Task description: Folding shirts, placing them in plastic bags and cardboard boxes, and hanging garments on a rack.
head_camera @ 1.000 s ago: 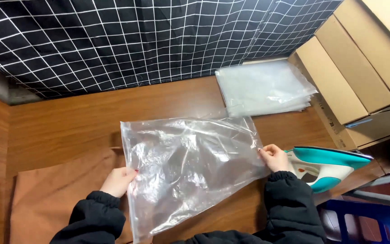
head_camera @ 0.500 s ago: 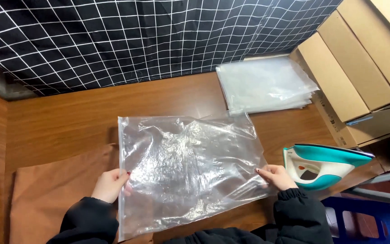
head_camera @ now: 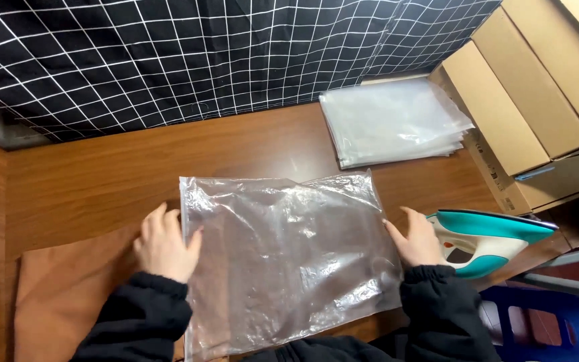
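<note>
Clear plastic bag (head_camera: 283, 258) is lying on the table (head_camera: 102, 174), both hands, left hand (head_camera: 164, 247) and right hand (head_camera: 418, 240), spread flat at its edges; slick film risks sliding toward the nearby iron (head_camera: 487, 243).

I find the scene evenly and fairly brightly lit from above — no hard shadows, only soft shade under the left hand (head_camera: 164, 245) and right hand (head_camera: 418, 240). The clear plastic bag (head_camera: 286, 251) throws white glare off its wrinkles; the stack of bags (head_camera: 393, 121) shows milder sheen. Focus is sharp at centre. I note wide-angle bending at the edges — the cardboard boxes (head_camera: 504, 107) splay outward. No motion blur.
</note>
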